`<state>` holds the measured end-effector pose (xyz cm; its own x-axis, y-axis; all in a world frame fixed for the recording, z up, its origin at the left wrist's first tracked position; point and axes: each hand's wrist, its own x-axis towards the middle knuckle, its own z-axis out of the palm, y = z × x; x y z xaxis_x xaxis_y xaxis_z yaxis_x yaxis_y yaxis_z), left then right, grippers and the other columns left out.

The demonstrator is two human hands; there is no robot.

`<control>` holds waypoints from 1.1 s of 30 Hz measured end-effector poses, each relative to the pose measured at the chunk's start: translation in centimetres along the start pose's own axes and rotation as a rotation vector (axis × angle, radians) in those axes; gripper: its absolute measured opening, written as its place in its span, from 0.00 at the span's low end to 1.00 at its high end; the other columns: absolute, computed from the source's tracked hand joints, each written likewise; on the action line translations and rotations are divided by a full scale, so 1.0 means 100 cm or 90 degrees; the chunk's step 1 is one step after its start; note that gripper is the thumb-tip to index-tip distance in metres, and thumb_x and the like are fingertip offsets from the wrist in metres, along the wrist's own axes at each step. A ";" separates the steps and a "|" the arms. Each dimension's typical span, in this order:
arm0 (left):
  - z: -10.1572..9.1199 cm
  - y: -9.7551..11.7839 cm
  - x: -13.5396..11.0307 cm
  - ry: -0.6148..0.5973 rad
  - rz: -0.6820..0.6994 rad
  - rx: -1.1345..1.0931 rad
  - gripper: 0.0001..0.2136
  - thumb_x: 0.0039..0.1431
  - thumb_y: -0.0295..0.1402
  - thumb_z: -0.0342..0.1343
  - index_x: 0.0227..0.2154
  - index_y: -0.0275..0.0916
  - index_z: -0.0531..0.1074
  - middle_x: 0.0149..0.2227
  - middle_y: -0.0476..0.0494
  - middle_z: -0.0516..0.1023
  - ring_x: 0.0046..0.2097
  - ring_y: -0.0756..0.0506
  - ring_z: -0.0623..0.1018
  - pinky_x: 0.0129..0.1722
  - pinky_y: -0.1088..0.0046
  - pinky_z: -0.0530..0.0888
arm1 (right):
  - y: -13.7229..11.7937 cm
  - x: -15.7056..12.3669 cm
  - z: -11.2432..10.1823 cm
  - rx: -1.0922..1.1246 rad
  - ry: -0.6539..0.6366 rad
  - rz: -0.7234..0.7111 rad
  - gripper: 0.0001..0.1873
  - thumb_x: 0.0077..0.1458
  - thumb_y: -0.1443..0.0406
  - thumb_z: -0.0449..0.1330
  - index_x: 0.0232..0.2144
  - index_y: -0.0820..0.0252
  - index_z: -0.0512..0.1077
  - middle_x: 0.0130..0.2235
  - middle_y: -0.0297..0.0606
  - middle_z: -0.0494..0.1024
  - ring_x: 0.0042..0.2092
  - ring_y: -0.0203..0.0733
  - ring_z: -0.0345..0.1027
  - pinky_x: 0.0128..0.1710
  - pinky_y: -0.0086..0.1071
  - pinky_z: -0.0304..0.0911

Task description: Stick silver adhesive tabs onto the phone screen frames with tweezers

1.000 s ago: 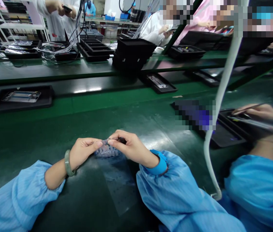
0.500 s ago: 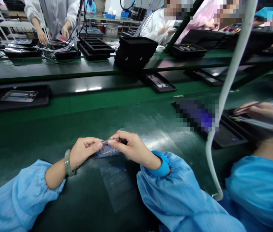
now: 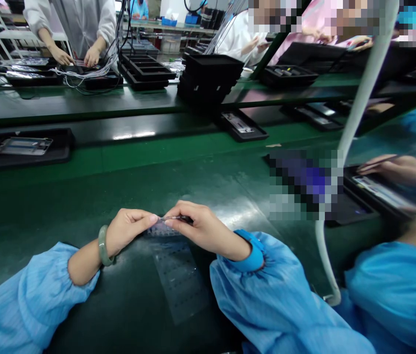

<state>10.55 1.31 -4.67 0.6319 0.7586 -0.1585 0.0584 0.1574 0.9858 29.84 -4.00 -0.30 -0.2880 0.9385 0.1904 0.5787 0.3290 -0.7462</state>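
Left hand [image 3: 128, 230] and right hand [image 3: 202, 232] — both grips clamped from either side on a thin clear strip [image 3: 173, 218] — dotted clear sheet [image 3: 178, 282] lying just nearer, on green worktop [image 3: 82, 206]

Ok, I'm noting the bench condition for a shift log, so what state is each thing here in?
Thin shiny strip, held up between both hands
Left hand, fingertips closed on the strip's end
Right hand, pinching the strip
Dotted clear sheet, lying flat on the bench mat
Black tray, holding a flat framed panel
Black trays, stacked
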 end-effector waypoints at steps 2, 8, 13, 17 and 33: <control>0.000 0.000 0.001 0.023 0.013 0.023 0.14 0.50 0.43 0.58 0.29 0.36 0.79 0.28 0.45 0.79 0.30 0.48 0.74 0.32 0.73 0.69 | 0.001 -0.001 0.000 -0.033 0.016 -0.007 0.05 0.56 0.65 0.57 0.33 0.59 0.73 0.31 0.34 0.74 0.32 0.35 0.67 0.32 0.28 0.60; -0.001 0.002 0.002 0.118 0.074 0.069 0.13 0.52 0.43 0.56 0.32 0.39 0.79 0.34 0.46 0.80 0.37 0.45 0.77 0.39 0.72 0.71 | 0.002 -0.002 0.000 -0.112 0.134 -0.011 0.14 0.53 0.58 0.60 0.40 0.59 0.70 0.36 0.37 0.73 0.35 0.36 0.66 0.32 0.28 0.60; 0.001 0.003 0.001 0.150 0.101 0.081 0.12 0.52 0.42 0.57 0.32 0.40 0.78 0.34 0.47 0.80 0.37 0.45 0.78 0.39 0.72 0.72 | 0.003 -0.002 0.003 -0.104 0.146 -0.015 0.12 0.54 0.59 0.60 0.38 0.59 0.70 0.34 0.36 0.73 0.33 0.35 0.66 0.30 0.27 0.60; 0.002 0.003 0.001 0.111 0.100 0.058 0.12 0.54 0.42 0.56 0.32 0.39 0.79 0.34 0.46 0.80 0.37 0.45 0.78 0.39 0.72 0.73 | 0.005 -0.001 0.006 -0.096 0.135 -0.020 0.05 0.56 0.63 0.58 0.34 0.58 0.71 0.32 0.34 0.74 0.32 0.34 0.66 0.31 0.27 0.60; -0.004 0.006 0.001 0.221 0.229 0.151 0.10 0.57 0.37 0.54 0.36 0.41 0.77 0.40 0.46 0.79 0.44 0.45 0.76 0.47 0.69 0.72 | 0.000 -0.003 0.002 -0.149 0.042 0.126 0.08 0.56 0.58 0.57 0.32 0.56 0.71 0.33 0.30 0.76 0.34 0.35 0.69 0.33 0.27 0.59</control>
<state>10.39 1.74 -4.09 0.3543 0.9087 0.2207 0.0841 -0.2660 0.9603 29.73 -4.33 -0.50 -0.1066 0.9891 0.1019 0.7808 0.1467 -0.6074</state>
